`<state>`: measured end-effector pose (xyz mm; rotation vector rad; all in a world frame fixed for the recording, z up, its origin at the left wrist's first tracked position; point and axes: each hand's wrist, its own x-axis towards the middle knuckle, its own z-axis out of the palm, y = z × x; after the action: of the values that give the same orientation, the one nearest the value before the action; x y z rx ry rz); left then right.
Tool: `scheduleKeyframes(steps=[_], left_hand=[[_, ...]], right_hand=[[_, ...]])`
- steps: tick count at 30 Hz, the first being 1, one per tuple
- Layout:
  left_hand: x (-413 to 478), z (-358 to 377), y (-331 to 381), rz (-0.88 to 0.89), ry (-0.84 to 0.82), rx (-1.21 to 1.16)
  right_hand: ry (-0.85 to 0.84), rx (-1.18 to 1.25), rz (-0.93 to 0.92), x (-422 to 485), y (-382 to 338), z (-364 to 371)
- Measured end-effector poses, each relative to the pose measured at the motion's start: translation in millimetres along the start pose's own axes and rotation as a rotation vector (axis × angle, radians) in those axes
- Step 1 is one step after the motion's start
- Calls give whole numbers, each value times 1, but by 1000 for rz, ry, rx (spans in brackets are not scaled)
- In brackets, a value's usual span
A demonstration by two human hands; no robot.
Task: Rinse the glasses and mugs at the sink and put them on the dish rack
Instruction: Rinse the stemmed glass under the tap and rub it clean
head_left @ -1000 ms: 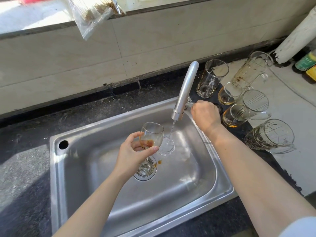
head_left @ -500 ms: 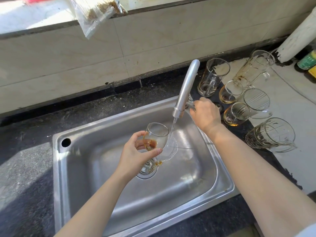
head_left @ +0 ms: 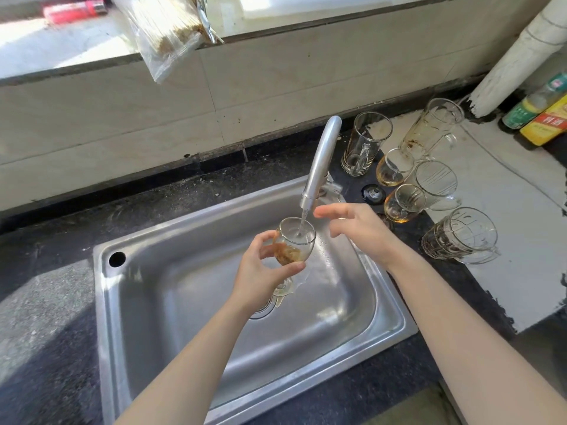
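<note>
Head view: left hand (head_left: 260, 273) pinches stemmed glass (head_left: 294, 245) over sink (head_left: 171, 271), under faucet (head_left: 322, 161) stream, brown dregs inside; right hand (head_left: 359, 230) at three o'clock, fingers spread, holding nothing; dirty mugs (head_left: 429, 191) at two o'clock.

Dark counter (head_left: 46, 302), perhaps six dirty glasses (head_left: 405, 204)

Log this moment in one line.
step: rinse | left hand: holds glass under tap | right hand: open, near tap | queue: mugs beside sink
</note>
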<state>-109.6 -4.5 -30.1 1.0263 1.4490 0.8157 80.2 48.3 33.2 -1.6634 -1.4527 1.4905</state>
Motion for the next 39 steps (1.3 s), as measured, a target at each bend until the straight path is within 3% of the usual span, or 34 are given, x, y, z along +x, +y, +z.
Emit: scheduleKeyframes(steps=[5,14,24,33,39], left_hand=[[2,-4,4,29,24,29],[2,0,6,36,-32,30],[2,-4,7,62,-63,17],[7,-14,-1,68,-159,145],[8,-20,-8,18,-108,217]], right_hand=[[-134,17,39,-5,5,5],[-52,-38,-12,-2,8,19],[-122,-47,-23,2,4,26],[-2,-26,-77,-3,4,31],[66,-167,-123,-2,0,39]])
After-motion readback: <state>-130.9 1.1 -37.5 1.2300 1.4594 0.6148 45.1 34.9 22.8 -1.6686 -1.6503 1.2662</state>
